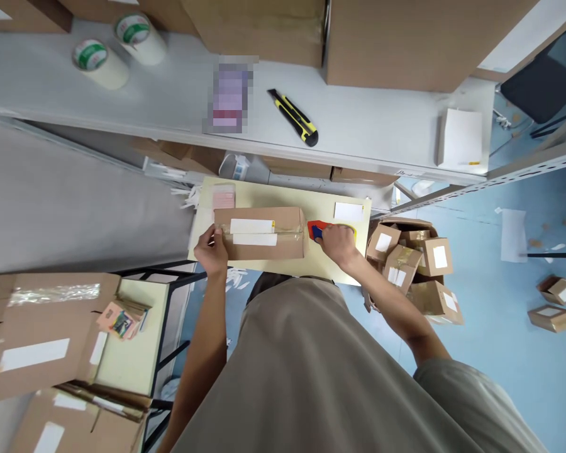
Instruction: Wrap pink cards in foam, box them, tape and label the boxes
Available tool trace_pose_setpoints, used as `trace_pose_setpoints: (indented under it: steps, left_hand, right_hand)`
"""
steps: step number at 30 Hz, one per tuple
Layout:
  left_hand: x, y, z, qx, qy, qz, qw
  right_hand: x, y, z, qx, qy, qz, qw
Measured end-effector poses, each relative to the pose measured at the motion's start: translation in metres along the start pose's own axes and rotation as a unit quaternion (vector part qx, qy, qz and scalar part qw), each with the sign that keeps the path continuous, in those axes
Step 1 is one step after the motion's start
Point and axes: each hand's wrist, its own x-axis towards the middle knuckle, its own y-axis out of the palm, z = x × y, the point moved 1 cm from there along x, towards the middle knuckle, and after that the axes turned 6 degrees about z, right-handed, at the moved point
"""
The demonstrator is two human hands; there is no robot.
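A long cardboard box lies on the small pale-yellow table in front of me. Two white labels sit on its top, and clear tape runs along its length. At the box's left end, my left hand grips the edge with thumb and bent fingers. My right hand is closed around a red and blue tape dispenser, just off the box's right end. Part of the dispenser is hidden by the hand. Behind it lies a white label; pink slips rest near the table's back left.
Above the table, a grey shelf bears a yellow-black utility knife, tape rolls, a white label stack and large boxes. Packed boxes fill a carton at right. Flattened cartons stand at left.
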Motion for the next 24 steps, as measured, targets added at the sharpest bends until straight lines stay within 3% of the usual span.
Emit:
trace_pose_setpoints:
  steps: [4, 7, 10, 14, 16, 19, 22, 24]
  left_hand:
    - [-0.013, 0.004, -0.031, 0.04, 0.087, -0.04, 0.995]
    - [-0.042, 0.024, -0.083, 0.01, 0.222, -0.025, 0.975]
    - [-0.083, 0.054, -0.149, -0.029, 0.371, 0.05, 0.927]
    - [-0.124, 0.095, -0.227, -0.051, 0.519, 0.164, 0.837]
    - [-0.129, 0.114, -0.258, -0.066, 0.55, 0.181, 0.813]
    - [-0.122, 0.137, -0.296, -0.096, 0.539, 0.198, 0.813]
    - [-0.114, 0.144, -0.318, -0.123, 0.515, 0.239, 0.814]
    - [-0.115, 0.137, -0.317, -0.128, 0.511, 0.263, 0.809]
  right_hand:
    - [-0.005, 0.005, -0.019, 0.07, 0.048, -0.062, 0.994]
    - [-0.018, -0.01, -0.038, 0.133, 0.059, -0.082, 0.986]
    - [-0.033, -0.031, -0.054, 0.189, 0.054, -0.156, 0.968]
    - [-0.043, -0.059, -0.069, 0.235, 0.009, -0.341, 0.91]
    - [-0.041, -0.074, -0.075, 0.246, -0.03, -0.424, 0.871]
    - [-0.027, -0.099, -0.085, 0.24, -0.061, -0.502, 0.829]
    - [-0.002, -0.122, -0.094, 0.212, -0.04, -0.526, 0.822]
    - [0.02, -0.133, -0.098, 0.192, -0.008, -0.529, 0.827]
